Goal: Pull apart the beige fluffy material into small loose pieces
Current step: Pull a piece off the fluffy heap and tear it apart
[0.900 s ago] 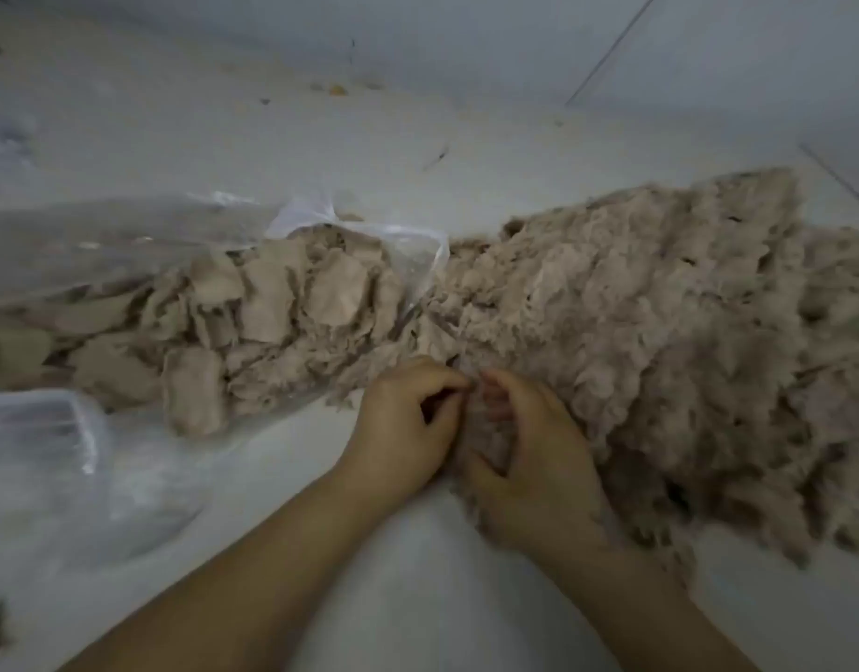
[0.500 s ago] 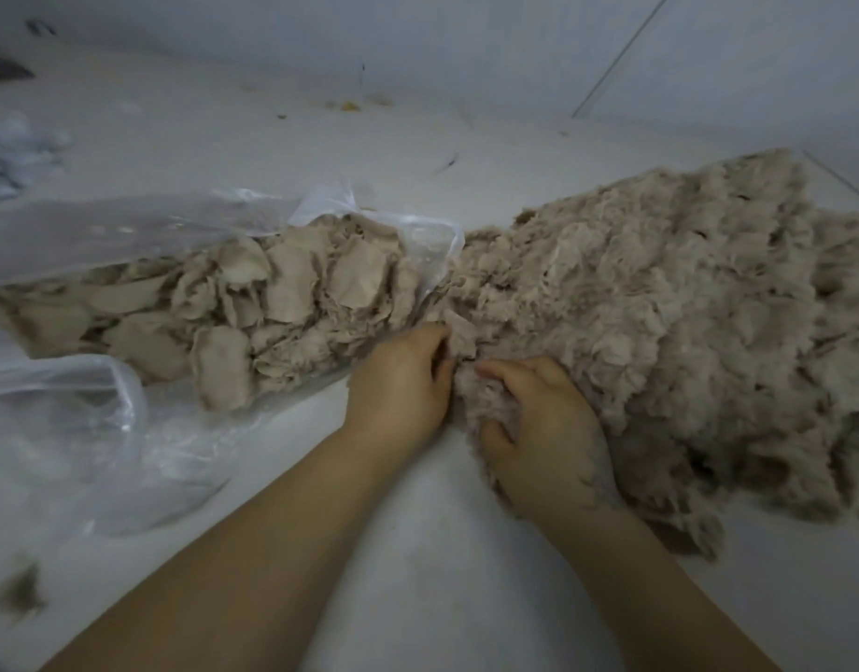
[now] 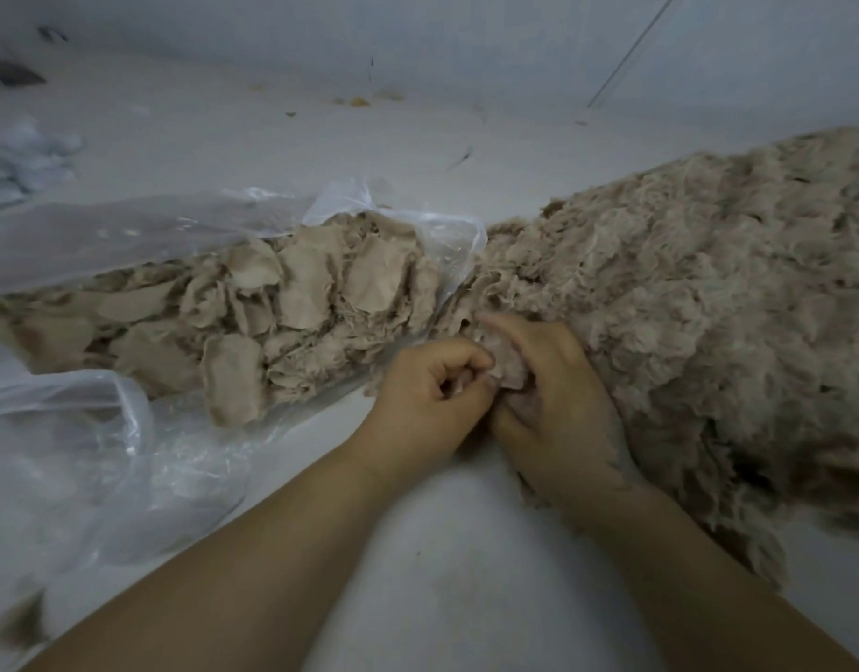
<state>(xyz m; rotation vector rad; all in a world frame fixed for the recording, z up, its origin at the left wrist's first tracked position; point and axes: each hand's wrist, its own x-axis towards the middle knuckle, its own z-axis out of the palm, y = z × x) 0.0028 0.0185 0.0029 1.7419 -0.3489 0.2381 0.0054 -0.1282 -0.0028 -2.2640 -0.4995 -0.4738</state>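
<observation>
Pinching at one small tuft (image 3: 507,363) of the beige fluffy material, both hands are meeting knuckle to knuckle at the near edge of the heap. The left hand (image 3: 430,397) is curling its fingers tight into a loose fist, thumb and fingertips nipping the tuft's left side. The right hand (image 3: 558,400) is lying half over the fluff, its forefinger reaching forward across the top of the tuft while its other fingers are curling down into the fibres, so that its hold is partly hidden.

Spreading away to the right of the right hand, and beyond it, the big loose pile (image 3: 699,303) is resting on the pale worktop (image 3: 466,550). To the left of the left hand, a clear plastic bag (image 3: 141,235) is lying on its side with its mouth facing the hands, and flat, denser beige chunks (image 3: 301,283) are packing it and spilling from the opening. A second crumpled sheet of clear plastic (image 3: 127,458) is lying nearer, left of the left forearm. A small dark-brown scrap (image 3: 20,623) is sitting far to the near left.
</observation>
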